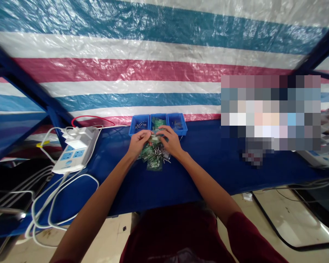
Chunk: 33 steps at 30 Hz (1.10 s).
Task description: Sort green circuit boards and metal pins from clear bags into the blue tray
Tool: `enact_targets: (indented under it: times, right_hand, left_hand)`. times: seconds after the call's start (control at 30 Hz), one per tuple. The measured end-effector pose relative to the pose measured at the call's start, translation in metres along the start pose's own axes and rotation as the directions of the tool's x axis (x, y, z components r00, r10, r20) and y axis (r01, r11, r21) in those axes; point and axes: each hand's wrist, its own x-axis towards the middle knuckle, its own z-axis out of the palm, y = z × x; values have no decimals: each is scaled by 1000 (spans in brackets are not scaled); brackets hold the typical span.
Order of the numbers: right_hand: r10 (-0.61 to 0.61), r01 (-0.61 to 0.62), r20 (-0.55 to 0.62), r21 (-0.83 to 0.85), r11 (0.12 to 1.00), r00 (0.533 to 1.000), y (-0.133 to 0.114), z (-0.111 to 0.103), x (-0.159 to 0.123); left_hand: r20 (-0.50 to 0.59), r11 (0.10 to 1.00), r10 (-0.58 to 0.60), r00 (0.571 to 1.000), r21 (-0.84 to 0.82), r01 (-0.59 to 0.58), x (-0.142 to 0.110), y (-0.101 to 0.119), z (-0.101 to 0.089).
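My left hand [139, 141] and my right hand [170, 140] meet above a pile, just in front of three blue bins. Between their fingertips is a small clear-greenish plastic bag [155, 138], pinched from both sides; its contents are too small to make out. Under and in front of the hands lies a pile of loose metal screws or pins [157, 152] mixed with small green plastic bags [154, 166]. The left bin [131, 130] contains metal pieces, the middle bin [158, 115] green bags, and the right bin [184, 128] a few small pieces.
On the left of the blue table [126, 197] stands a white power strip [71, 160] with plugged-in adapters [80, 137] and looping white cables [50, 204]. A striped plastic sheet [142, 69] hangs behind. A pixelated area and a dark item [253, 151] are at the right.
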Motion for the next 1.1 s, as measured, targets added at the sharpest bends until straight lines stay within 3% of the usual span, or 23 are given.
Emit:
enact_targets:
  times: [0.13,0.2,0.33,0.5,0.6,0.73,0.87,1.0,1.1]
  right_hand:
    - [77,-77,-8,-32,997,997,3,3,0]
    - [108,-108,-7,-26,994,994,2,3,1]
    - [142,-142,-5,20,990,990,-4,-1,0]
    - [17,-18,19,28,999,1000,-3,-3,0]
    - [-26,26,35,4,1000,999,0,0,0]
    - [74,-74,26,-10,997,997,2,2,0]
    - [243,-244,30,167,955,970,0,2,0]
    - [313,-320,73,302,898,947,-6,2,1]
    - [322,-315,37,330,890,946,-9,-1,3]
  left_hand:
    - [-31,951,163,986,270,-149,-2,6,-1]
    - [-35,934,180,983,318,-159,-3,8,0]
    - [-27,977,65,998,207,-58,-4,6,2]
    - [-91,1000,9,996,14,-7,-2,0,2]
    - [-67,999,-16,998,-48,13,-2,-2,2]
    - [-22,998,47,999,50,-46,-1,0,1]
    - [-2,957,160,987,245,-155,0,2,-1]
    - [0,973,73,997,220,-71,-2,3,-1]
    - [-43,978,53,998,203,-43,-5,5,-1]
